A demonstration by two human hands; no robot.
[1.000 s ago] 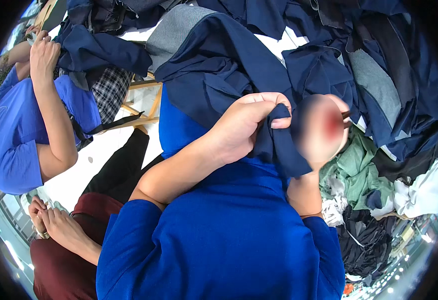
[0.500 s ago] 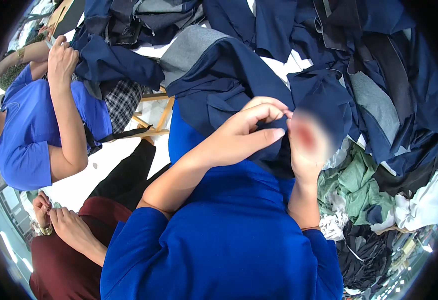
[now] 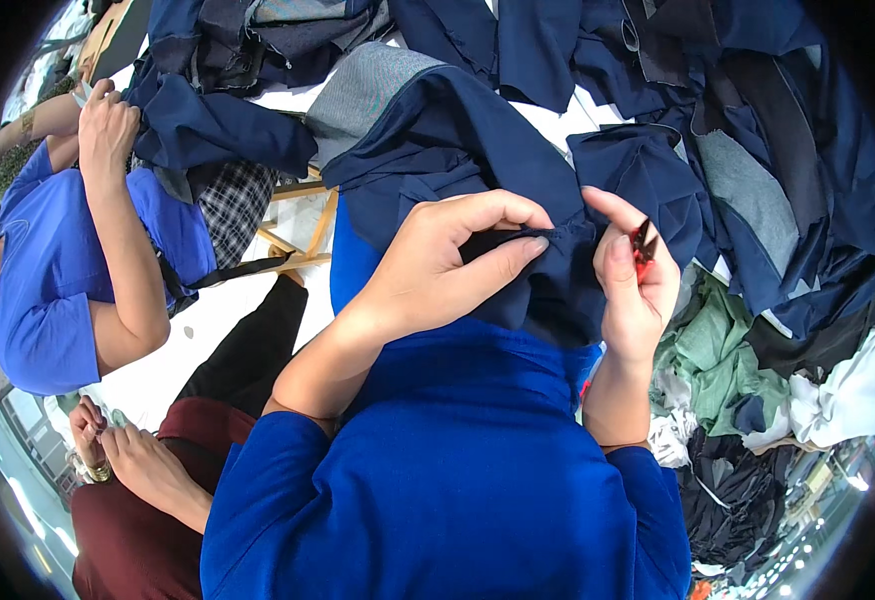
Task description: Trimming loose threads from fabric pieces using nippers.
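Navy cloth (image 3: 520, 160) | pinched: left fingers (image 3: 503, 208) | red-and-dark tool (image 3: 644, 246): right fingers (image 3: 621, 275)

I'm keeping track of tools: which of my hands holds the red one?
Your right hand: the red tool shows in its grip, dark end out. Your left hand instead pinches navy cloth between thumb and index finger.

The thumb and forefinger of the left hand (image 3: 433, 260), spread half a second earlier, had closed on the navy cloth (image 3: 566, 285); the right hand (image 3: 636, 295) had parted toward three o'clock, its red tool (image 3: 644, 246) no longer blurred.
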